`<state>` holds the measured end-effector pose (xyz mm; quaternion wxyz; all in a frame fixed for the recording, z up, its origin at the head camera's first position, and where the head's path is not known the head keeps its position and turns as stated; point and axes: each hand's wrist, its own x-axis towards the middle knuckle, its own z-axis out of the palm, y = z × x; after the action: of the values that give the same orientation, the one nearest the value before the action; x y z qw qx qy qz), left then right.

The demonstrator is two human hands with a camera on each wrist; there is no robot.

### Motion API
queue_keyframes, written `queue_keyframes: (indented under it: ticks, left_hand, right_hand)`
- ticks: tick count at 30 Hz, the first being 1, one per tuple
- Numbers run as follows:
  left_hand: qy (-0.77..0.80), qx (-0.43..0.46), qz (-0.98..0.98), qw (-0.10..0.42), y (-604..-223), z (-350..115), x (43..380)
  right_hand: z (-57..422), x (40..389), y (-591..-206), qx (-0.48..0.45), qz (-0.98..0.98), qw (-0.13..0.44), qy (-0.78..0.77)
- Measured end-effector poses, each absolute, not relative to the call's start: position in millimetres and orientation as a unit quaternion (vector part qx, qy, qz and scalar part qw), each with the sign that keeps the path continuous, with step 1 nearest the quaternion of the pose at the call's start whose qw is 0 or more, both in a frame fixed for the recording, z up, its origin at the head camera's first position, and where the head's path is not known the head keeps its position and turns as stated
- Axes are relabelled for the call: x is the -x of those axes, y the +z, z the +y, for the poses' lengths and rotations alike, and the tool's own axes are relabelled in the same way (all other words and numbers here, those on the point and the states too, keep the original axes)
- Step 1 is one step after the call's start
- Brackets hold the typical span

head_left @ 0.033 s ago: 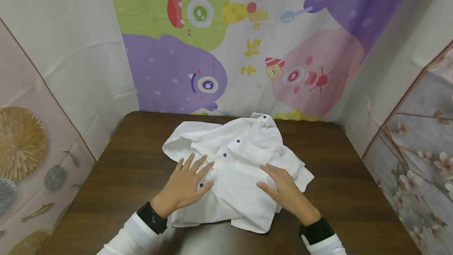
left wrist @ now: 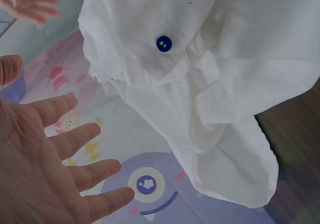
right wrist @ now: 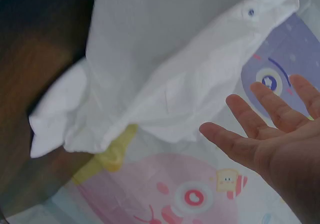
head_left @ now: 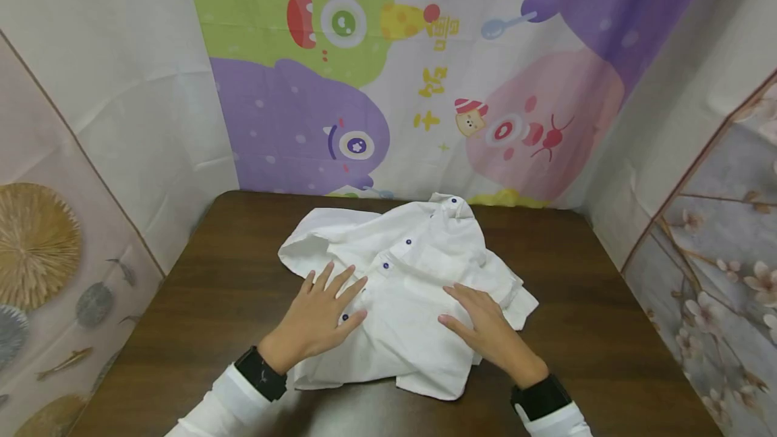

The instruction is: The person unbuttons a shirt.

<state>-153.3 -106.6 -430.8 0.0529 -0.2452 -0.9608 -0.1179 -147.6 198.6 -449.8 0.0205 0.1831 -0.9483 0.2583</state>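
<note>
A white short-sleeved shirt [head_left: 425,329] with dark blue buttons lies rumpled on the brown table, its collar [head_left: 452,204] toward the back. Over the shirt's left side my left hand [head_left: 318,319] is held with fingers spread and nothing in it. Above the right side hovers my right hand [head_left: 488,326], fingers extended, thumb apart, holding nothing. Both wrist views show a gap between the palm and the cloth. One blue button [left wrist: 164,44] stands out in the left wrist view, and a sleeve [right wrist: 60,114] shows at the left in the right wrist view.
The dark wooden table [head_left: 583,275] reaches back to a hanging cloth [head_left: 413,154] printed with cartoon monsters. Patterned sheets [head_left: 127,86] hang at both sides. Each wrist wears a black band [head_left: 261,373] over a white sleeve.
My right hand has shifted very slightly to the left. The left hand and the shirt have not moved.
</note>
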Motion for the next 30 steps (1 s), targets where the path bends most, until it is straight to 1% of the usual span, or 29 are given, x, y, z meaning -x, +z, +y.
queue_keyframes:
  ticks: [5,7,11,14,23,30]
  left_hand:
    - [-0.114,0.248,-0.96,0.067,-431.0,-106.8,153.6]
    - [-0.112,0.249,-0.959,0.07,-430.3,-107.0,154.0]
    - [-0.107,0.247,-0.961,0.068,-428.2,-106.9,155.5]
    - [-0.106,0.247,-0.961,0.067,-427.8,-106.4,156.9]
    - [-0.109,0.251,-0.958,0.083,-429.9,-104.5,159.6]
    - [-0.105,0.245,-0.961,0.074,-430.9,-103.0,163.6]
  right_hand:
    - [198.0,146.1,-449.5,-0.184,-0.949,0.012,0.254]
    - [198.4,146.4,-447.8,-0.185,-0.95,0.019,0.25]
    - [200.4,147.2,-443.5,-0.182,-0.953,0.027,0.241]
    - [202.4,147.3,-441.4,-0.177,-0.955,0.022,0.238]
    - [206.3,145.7,-441.0,-0.175,-0.956,0.017,0.237]
    - [207.9,142.5,-440.6,-0.169,-0.955,0.007,0.243]
